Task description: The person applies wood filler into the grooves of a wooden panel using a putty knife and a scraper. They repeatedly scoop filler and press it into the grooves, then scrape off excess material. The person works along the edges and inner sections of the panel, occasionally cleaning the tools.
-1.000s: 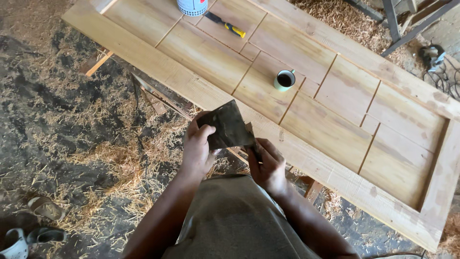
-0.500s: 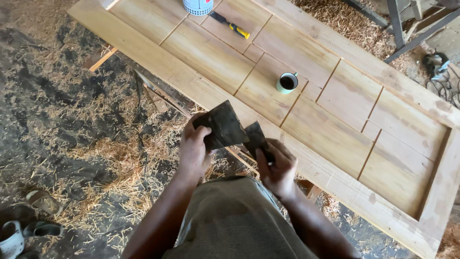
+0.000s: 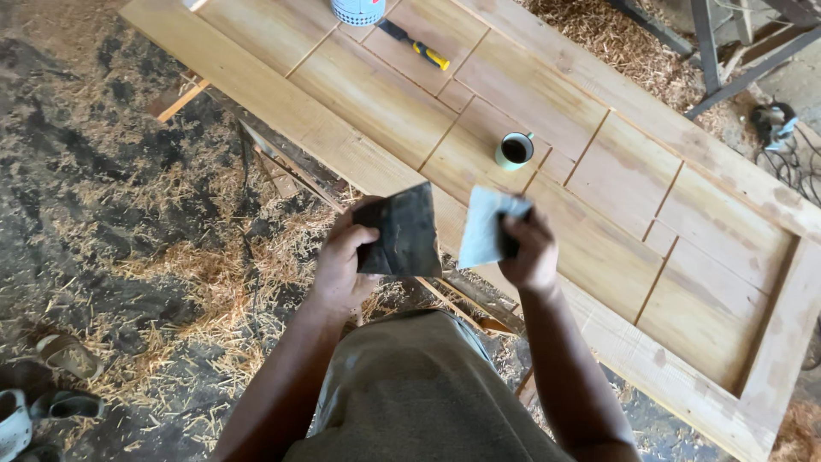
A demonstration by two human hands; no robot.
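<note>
A dark sheet of sandpaper [image 3: 404, 233] is gripped at its left edge by my left hand [image 3: 342, 261]. A second, paler grey piece of sandpaper [image 3: 484, 227] is pinched by my right hand [image 3: 528, 252]. The two pieces are held apart in the air, just above the near rail of a wooden panelled door [image 3: 599, 154] that lies flat in front of me.
A small green cup [image 3: 514, 151] with dark liquid stands on the door. Farther back lie a yellow-handled tool [image 3: 416, 44] and a blue-and-white can [image 3: 357, 10]. Wood shavings cover the ground at left. Sandals [image 3: 51, 385] lie at bottom left; a power tool [image 3: 774, 124] at right.
The sandpaper, held as one piece a second ago, is now two pieces. My hands have moved apart, the right one carrying the paler piece to the right.
</note>
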